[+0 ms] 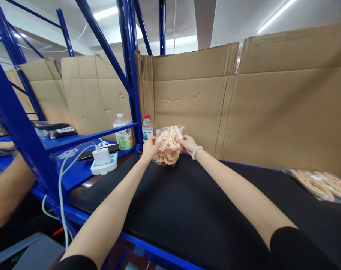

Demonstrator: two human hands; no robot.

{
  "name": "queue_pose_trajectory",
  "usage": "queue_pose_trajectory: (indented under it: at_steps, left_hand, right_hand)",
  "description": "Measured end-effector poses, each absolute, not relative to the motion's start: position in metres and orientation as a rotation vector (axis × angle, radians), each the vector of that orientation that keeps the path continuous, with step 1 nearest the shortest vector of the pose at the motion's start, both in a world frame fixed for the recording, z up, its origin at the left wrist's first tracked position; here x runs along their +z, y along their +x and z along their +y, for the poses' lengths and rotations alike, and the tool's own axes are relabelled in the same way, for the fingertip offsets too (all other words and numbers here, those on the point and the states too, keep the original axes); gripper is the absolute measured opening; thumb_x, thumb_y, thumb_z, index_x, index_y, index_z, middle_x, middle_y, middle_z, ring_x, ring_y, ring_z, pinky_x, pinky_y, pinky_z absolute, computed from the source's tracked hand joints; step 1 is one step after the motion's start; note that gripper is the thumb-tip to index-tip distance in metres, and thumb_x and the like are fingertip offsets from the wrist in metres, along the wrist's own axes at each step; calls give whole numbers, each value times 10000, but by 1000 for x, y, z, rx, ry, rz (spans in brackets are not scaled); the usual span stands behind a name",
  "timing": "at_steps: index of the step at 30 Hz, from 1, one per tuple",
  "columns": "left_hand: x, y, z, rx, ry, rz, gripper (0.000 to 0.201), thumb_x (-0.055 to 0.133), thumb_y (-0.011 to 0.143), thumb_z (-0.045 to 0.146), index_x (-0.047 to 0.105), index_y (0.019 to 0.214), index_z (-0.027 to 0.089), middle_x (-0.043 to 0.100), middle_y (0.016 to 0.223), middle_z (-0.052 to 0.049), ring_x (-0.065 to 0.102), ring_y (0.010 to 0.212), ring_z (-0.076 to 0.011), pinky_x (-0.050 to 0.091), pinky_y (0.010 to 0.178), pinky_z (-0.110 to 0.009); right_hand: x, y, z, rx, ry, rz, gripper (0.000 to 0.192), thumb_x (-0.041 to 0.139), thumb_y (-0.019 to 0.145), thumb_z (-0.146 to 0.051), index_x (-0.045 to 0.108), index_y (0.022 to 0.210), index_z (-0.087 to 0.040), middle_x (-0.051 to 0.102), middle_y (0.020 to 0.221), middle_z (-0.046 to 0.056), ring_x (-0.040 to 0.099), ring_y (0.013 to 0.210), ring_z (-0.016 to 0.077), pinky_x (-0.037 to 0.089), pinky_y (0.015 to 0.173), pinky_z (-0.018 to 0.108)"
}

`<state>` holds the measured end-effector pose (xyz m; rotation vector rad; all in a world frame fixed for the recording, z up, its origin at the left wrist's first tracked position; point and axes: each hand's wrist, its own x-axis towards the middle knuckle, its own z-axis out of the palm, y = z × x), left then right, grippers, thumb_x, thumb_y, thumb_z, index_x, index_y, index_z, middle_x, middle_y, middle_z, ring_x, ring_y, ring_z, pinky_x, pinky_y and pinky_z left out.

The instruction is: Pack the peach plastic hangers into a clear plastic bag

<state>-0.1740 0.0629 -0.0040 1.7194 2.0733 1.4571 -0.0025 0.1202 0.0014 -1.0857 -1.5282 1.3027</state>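
A clear plastic bag of pale orange ring-shaped pieces (169, 145) is held upright at the far edge of the black table surface (187, 210), close to the cardboard wall. My left hand (150, 147) grips the bag's left side. My right hand (188, 144), with a white bead bracelet on its wrist, grips the bag's right side. Both arms are stretched forward.
A second bag of similar pieces (322, 184) lies at the table's right edge. Two water bottles (147, 128) stand by the blue rack post (132, 75). A white power strip with a charger (103, 160) and a phone sit on the blue shelf. Another person's arm (7, 187) is at left.
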Motion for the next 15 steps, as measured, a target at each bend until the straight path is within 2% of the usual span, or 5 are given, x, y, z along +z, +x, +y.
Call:
queue_pose_trajectory:
  at_steps: [5,8,10,13,15]
  left_hand:
    - [4,-133,41,1636,1880,1743,273,579,779,235,506,1033,165,620,1048,-71,620,941,-206,486,827,-318]
    - [-9,-94,22,1644,1995,1451,387,560,787,257,418,1136,170,576,1133,-94,634,905,-173,522,748,-284]
    - [-23,-69,10,1605,2059,1300,456,577,770,237,407,1188,171,575,1132,-93,625,935,-178,527,779,-299]
    - [-44,-42,-4,1467,2193,1049,569,589,744,183,405,1283,177,551,1097,-87,599,921,-190,535,783,-335]
    - [-52,-32,-13,1386,2310,960,570,571,773,160,411,1319,196,536,1017,-62,578,885,-183,534,773,-335]
  right_hand:
    - [3,49,89,1204,-965,-1574,180,592,881,-266,495,1002,-173,542,628,-48,505,469,72,418,410,171]
    - [-10,96,57,1163,-904,-1632,216,618,842,-319,474,956,-205,587,672,-27,551,501,100,445,425,196]
    - [-24,128,36,1142,-901,-1662,322,663,787,-368,475,997,-212,608,703,-10,591,551,133,487,461,231]
    - [-48,171,11,1070,-867,-1730,451,677,751,-401,465,1111,-231,655,914,45,659,803,204,563,665,322]
    - [-59,192,-2,985,-870,-1813,429,665,759,-377,489,1123,-233,644,1060,70,636,979,236,538,843,385]
